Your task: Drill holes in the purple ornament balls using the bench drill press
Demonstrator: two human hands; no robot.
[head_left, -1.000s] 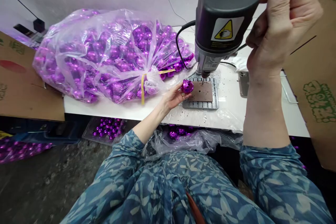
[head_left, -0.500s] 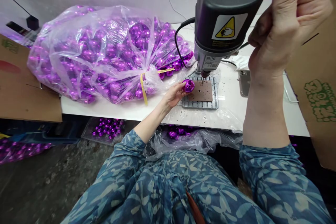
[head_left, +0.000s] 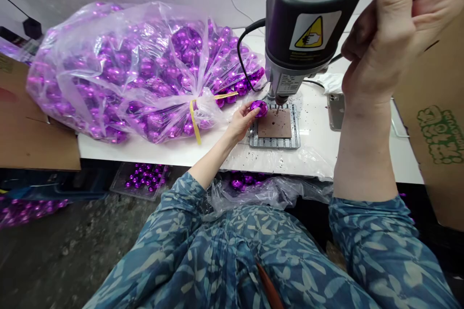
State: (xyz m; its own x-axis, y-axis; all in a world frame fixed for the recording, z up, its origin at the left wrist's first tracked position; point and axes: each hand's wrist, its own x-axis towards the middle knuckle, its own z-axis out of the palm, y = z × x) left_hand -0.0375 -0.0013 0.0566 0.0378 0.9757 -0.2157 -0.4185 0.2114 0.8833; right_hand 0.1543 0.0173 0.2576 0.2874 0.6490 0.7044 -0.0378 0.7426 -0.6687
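White desk (head_left: 203, 152) fills my head view. My left hand (head_left: 242, 123) pinches a purple ball (head_left: 258, 108) in its fingertips, at the brown plate's (head_left: 274, 123) corner. My right hand (head_left: 391, 34), cut off at the top edge, is fisted around the drill press (head_left: 311, 14) lever (head_left: 335, 59). The lever's end is hidden inside that fist.

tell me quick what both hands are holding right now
Left hand: closed on a purple ball, beside the drill press.
Right hand: closed on its thin lever.

1 head-worn view, looking forward and down, close over the table (head_left: 163, 152)
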